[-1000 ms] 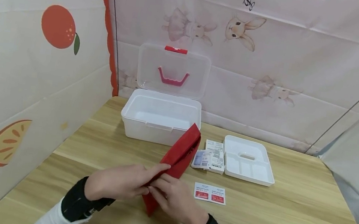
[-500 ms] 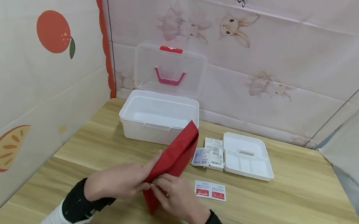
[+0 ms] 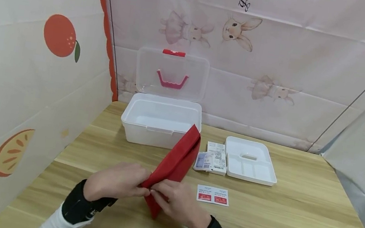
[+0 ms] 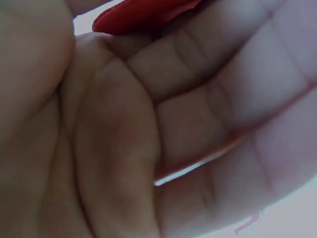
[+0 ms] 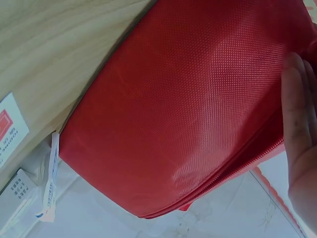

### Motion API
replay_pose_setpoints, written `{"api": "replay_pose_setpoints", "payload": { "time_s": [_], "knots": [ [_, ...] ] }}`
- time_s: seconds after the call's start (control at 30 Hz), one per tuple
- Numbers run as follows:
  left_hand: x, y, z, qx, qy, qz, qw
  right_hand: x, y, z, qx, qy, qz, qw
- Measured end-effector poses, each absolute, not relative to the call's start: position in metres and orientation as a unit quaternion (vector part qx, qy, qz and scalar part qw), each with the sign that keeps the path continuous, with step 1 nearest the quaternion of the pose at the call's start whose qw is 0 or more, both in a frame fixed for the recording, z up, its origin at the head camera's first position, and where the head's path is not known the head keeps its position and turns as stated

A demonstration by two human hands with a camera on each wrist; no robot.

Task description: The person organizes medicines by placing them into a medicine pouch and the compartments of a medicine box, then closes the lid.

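Head view: the red pouch (image 3: 173,162) slants from the lower centre up to the middle of the frame. The left hand (image 3: 116,182) and right hand (image 3: 179,201), thumbs and fingers drawn together, pinch its edge near the lower end; in the left wrist view the other left fingers are only slightly bent. The right wrist view shows a zipper (image 5: 233,169) along the pouch edge. Caution: fabric folded into the zipper could jam it. No hand supports the upper end, so it may swing. Swung toward frame right, it could displace the packs (image 3: 220,164); toward the upper frame, it could bump the white box (image 3: 141,135), which it overlaps (contact cannot be told). A loose pinch could drop it onto the table (image 3: 292,225).
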State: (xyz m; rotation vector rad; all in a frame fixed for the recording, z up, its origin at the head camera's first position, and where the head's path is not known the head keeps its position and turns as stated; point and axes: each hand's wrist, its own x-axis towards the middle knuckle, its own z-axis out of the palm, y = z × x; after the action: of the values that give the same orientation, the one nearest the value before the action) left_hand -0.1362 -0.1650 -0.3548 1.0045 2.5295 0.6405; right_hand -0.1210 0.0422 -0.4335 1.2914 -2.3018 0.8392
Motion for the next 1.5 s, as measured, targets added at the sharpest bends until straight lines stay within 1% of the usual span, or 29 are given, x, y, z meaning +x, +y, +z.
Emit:
{"api": "replay_pose_setpoints", "payload": {
  "time_s": [0.27,0.53,0.83,1.17,1.5],
  "knots": [
    [-0.137,-0.165,-0.355,0.372,0.88,0.233,0.181,-0.12,0.043,-0.432,0.435,-0.822,0.329,0.163],
    [-0.136,-0.164,-0.355,0.388,0.88,0.22,0.161,-0.121,0.046,-0.428,0.419,-0.834,0.326,0.153],
    [-0.137,-0.165,-0.353,0.39,0.878,0.222,0.165,-0.123,0.048,-0.422,0.41,-0.838,0.342,0.114],
    [-0.138,-0.164,-0.352,0.387,0.881,0.213,0.166,-0.125,0.055,-0.419,0.392,-0.828,0.399,0.041],
    [-0.137,-0.165,-0.353,0.387,0.881,0.219,0.164,-0.128,0.06,-0.417,0.392,-0.822,0.413,0.035]
  ]
}}
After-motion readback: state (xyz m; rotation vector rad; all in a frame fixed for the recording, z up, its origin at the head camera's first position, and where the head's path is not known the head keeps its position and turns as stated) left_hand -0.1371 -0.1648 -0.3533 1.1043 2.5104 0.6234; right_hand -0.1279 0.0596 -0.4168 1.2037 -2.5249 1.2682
